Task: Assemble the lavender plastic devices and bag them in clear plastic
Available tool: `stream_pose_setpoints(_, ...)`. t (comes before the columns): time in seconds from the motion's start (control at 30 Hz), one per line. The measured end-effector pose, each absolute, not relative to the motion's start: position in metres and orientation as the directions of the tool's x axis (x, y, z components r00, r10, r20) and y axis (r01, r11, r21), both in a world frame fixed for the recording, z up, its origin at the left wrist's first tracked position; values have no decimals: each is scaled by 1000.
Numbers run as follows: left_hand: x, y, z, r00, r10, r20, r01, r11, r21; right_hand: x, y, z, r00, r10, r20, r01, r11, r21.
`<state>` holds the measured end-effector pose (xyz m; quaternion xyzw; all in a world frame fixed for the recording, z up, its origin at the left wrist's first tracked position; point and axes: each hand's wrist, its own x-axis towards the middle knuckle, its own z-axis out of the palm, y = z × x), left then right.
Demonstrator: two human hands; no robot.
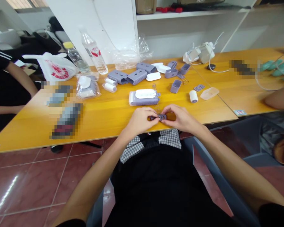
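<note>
Though small, grey part (pixel 161 117) between hands (pixel 139 121) (pixel 182 118)

1. My left hand (pixel 140 120) and right hand (pixel 181 118) sit close together at the centre of my view, knuckles up.
2. Their fingertips (pixel 156 115) curl inward and pinch, almost meeting.
3. My bare left forearm (pixel 94 186) and right forearm (pixel 236 171) angle inward from the lower corners.

One head-worn camera looks forward and down from above the person's chest, close over the left hand (pixel 140 121) and right hand (pixel 182 119) — across the yellow table (pixel 104 121) to the white shelf (pixel 191 14) far right, the tiled floor (pixel 26 186) near left.
</note>
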<state>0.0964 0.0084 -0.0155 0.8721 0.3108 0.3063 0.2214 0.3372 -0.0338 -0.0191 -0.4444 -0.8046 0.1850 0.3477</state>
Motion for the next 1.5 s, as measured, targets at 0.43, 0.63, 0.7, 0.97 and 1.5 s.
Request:
stream_pose_setpoints(0.43, 96, 8, -13, 565, 745, 355, 396, -623, 675, 332, -35, -22, -323, 853, 410, 563, 522, -641)
stream_pose_setpoints(0.63, 95, 8, -15, 606, 687, 402, 388, -696, 605, 334, -35, -21, -325, 859, 394, 547, 511, -663)
stream_pose_setpoints(0.7, 95, 8, -15, 616, 682, 394, 396, -700, 594, 334, -35, -21, -324, 860, 395, 546, 511, -664)
stream_pose_setpoints(0.97, 95, 8, -15, 619, 684, 387, 421, -704, 572, 334, -34, -21, -326, 855, 403, 546, 518, -659)
stream_pose_setpoints(1.5, 97, 9, -11, 606, 727, 323, 394, -627, 672, 334, -35, -23, -337, 859, 386, 522, 512, -683)
